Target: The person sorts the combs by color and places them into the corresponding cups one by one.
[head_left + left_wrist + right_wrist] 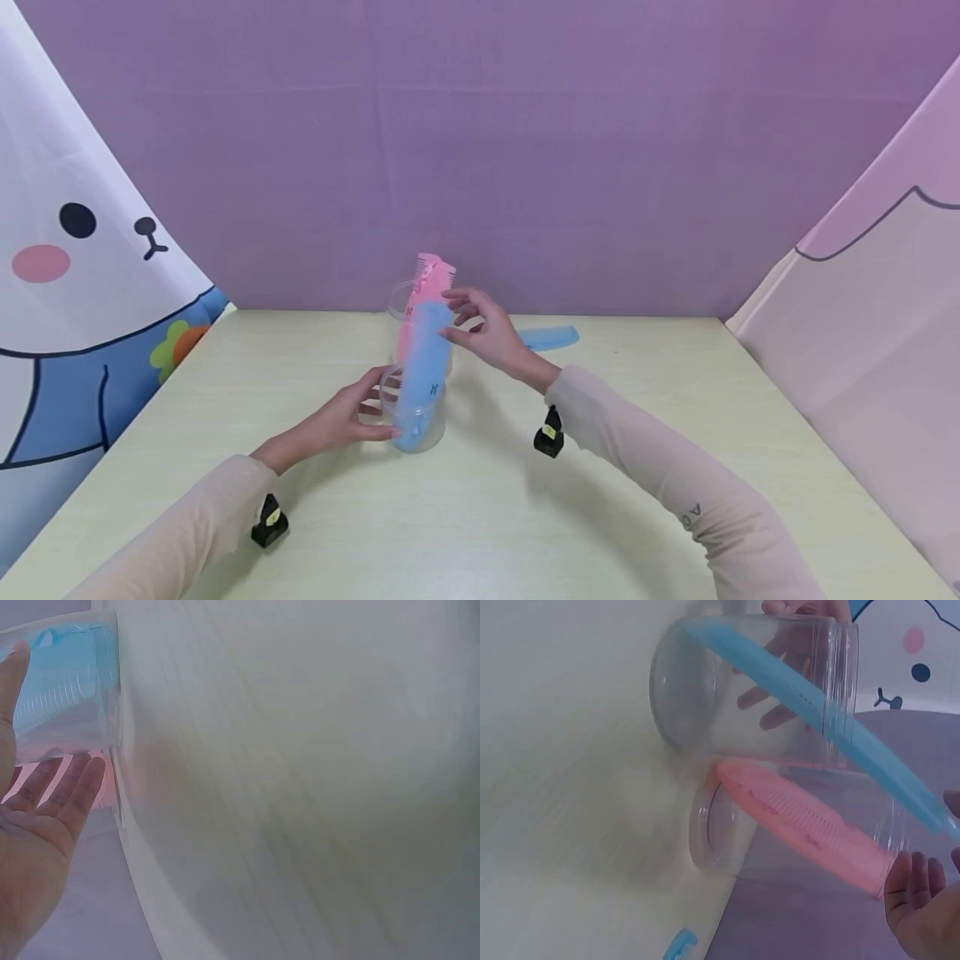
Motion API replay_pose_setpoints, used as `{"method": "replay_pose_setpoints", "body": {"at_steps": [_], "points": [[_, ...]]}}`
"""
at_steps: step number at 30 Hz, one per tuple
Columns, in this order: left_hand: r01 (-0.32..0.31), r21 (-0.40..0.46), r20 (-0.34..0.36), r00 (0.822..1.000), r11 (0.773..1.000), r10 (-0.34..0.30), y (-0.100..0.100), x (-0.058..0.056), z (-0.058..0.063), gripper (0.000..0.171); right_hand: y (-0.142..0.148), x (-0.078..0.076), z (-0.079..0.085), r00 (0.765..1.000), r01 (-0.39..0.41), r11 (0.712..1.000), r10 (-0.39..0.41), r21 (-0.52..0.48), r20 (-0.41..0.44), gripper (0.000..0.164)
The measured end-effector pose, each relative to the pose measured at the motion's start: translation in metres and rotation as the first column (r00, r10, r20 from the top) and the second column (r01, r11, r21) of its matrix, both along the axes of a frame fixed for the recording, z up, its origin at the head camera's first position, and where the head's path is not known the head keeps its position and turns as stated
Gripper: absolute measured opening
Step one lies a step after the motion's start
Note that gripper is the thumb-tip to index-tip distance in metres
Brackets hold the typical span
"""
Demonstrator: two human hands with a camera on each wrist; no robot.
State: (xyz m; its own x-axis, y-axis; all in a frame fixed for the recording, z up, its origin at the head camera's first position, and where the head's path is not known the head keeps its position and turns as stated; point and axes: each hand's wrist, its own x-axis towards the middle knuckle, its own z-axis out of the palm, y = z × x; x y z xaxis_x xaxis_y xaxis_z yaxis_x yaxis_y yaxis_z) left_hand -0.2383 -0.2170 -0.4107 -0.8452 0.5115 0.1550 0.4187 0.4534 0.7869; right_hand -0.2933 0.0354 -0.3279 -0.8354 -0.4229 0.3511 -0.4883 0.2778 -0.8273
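Note:
A clear plastic jar [433, 435] stands on the table, a blue comb [423, 367] slanting out over its rim. My left hand [341, 417] holds this jar from the left, thumb at the front and fingers along its side. At the comb's raised end is my right hand [491, 333], thumb and fingers spread around the tip; the right wrist view shows the tip between them [936, 819]. Behind stands another clear jar [705, 840] with pink combs [802, 817] sticking up from it.
A second blue comb [551, 337] lies flat on the pale table [480, 517], right of the jars and partly behind my right wrist. A purple cloth backdrop [600, 167] rises at the table's far edge, and printed cloths hang at both sides.

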Motion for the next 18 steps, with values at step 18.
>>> {"method": "replay_pose_setpoints", "body": {"at_steps": [18], "points": [[0.016,0.011,-0.027,1.000,1.000,-0.015,0.000,0.000,-0.001,0.080,0.055,-0.036,-0.034,0.993,0.110,0.989,-0.114,0.095,0.036,0.043]]}}
